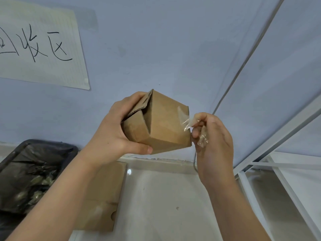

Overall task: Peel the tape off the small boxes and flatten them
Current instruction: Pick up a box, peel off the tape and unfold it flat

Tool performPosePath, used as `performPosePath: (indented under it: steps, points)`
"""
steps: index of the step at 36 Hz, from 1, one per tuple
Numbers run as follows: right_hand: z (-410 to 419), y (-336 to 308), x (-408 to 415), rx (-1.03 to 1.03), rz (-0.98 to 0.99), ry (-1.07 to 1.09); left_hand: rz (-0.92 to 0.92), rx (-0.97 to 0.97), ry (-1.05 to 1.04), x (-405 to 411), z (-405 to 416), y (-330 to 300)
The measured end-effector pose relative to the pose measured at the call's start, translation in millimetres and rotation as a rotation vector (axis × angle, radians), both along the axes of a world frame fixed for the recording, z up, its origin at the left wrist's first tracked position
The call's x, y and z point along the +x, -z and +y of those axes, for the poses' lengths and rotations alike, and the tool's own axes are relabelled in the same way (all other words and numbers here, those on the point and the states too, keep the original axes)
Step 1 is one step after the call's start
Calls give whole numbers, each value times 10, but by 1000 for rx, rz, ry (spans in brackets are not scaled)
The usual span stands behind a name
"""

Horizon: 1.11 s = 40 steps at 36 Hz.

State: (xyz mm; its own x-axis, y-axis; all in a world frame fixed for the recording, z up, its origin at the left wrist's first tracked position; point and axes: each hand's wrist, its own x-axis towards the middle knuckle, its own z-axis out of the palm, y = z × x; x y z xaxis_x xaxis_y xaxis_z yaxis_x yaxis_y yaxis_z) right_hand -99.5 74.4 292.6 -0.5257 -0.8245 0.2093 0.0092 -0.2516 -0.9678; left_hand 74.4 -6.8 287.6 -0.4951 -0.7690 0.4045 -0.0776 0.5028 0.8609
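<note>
Gripping small box point(161, 126) in our left hand point(111, 133) | right hand point(213, 136) at 3 o'clock pinching clear tape point(187, 121) | bin point(31, 173) at 8 o'clock

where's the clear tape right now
In the head view, the crumpled clear tape is right of centre, pinched in the right hand and still stuck to the right edge of the small brown cardboard box that the left hand grips.

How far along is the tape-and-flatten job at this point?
Done: flattened cardboard lies on the floor. In hand: the left hand holds a small box while the right hand pinches clear tape peeling off its edge. Left: flattening this box.
</note>
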Motion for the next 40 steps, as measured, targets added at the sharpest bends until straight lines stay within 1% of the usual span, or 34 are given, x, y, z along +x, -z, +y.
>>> performPosePath:
  steps: [2, 4, 10, 13, 15, 16, 17, 19, 21, 22, 23, 24, 27, 30, 32, 34, 36, 38, 40]
  points:
    - [1, 2, 12, 22, 1, 6, -25, -61, -31, -10, 9, -17]
    - [-10, 8, 30, 47, 46, 20, -57, -111, -49, -24, 15, -14]
    - [-24, 81, 81, 111, 387, 43, -191, -191, -138, -74, 15, 78]
    - [-48, 98, 83, 109, 493, 91, -190, -196, -161, -89, 18, 89]
    - [-69, 97, 34, 146, 492, 137, -166, -183, -163, -93, 34, 94]
    - [-77, 90, -7, 156, 434, 148, -140, -160, -154, -95, 42, 103]
    - [-83, 74, -59, 144, 317, 152, -99, -123, -138, -99, 54, 107]
    - [-77, 29, -179, 88, -44, 151, -25, -47, -100, -115, 71, 119]
    - [-70, -13, -244, 30, -426, 105, -26, -12, -67, -151, 80, 142]
    - [-63, -20, -253, 3, -556, 71, -38, 6, -46, -172, 79, 161]
    - [-58, -16, -257, -19, -624, 42, -47, 31, -24, -196, 79, 172]
    - [-53, -12, -254, -30, -632, 26, -60, 58, -5, -212, 67, 195]
    - [-40, -6, -248, -45, -504, 38, -126, 117, 11, -237, 21, 256]
    - [-46, 21, -267, -14, -363, 92, -160, 181, -4, -248, 4, 281]
    - [-55, 37, -278, 20, -303, 127, -192, 172, -36, -253, 22, 260]
    - [-67, 50, -269, 39, -239, 151, -244, 84, -90, -252, 61, 217]
    - [-88, 78, -235, 69, -138, 175, -317, -62, -132, -264, 126, 166]
    - [-102, 116, -180, 103, -6, 192, -404, -189, -131, -307, 199, 126]
    - [-102, 142, -110, 132, 157, 182, -513, -247, -120, -367, 239, 148]
